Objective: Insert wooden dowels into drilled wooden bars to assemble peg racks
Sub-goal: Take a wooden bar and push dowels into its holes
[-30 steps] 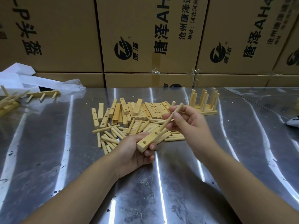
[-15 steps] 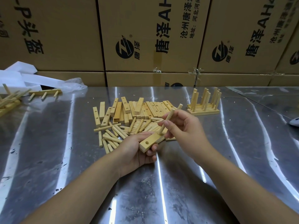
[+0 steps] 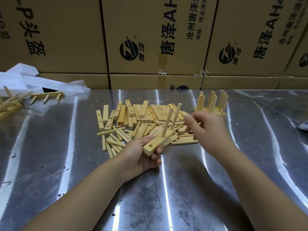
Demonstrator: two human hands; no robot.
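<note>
the left hand (image 3: 141, 153) grips a drilled wooden bar (image 3: 159, 143) from below, fingers curled round its underside, just above the metal table (image 3: 50, 164) and in front of the piles. the bar's long axis runs from its near end at 7 o'clock to its far end at 1 o'clock, drilled face up, with an empty hole (image 3: 151, 145) showing near the near end. two dowels stand in it, the nearer dowel (image 3: 166, 125) and the farther dowel (image 3: 176, 116), both pointing up toward 12 to 1 o'clock with a slight lean. the right hand (image 3: 210, 130) hovers at 3 o'clock of the dowels, just beside them, fingers (image 3: 189, 120) loosely spread and holding nothing; it is blurred. behind the bar, at 11 o'clock, lie loose dowels (image 3: 116, 139) and past them a heap of bars (image 3: 150, 112). finished racks (image 3: 211, 110) stand at 2 o'clock, pegs up. one rack (image 3: 47, 95) lies on its side at 10 o'clock, by white wrapping (image 3: 20, 79). cardboard boxes (image 3: 150, 30) fill the back.
</note>
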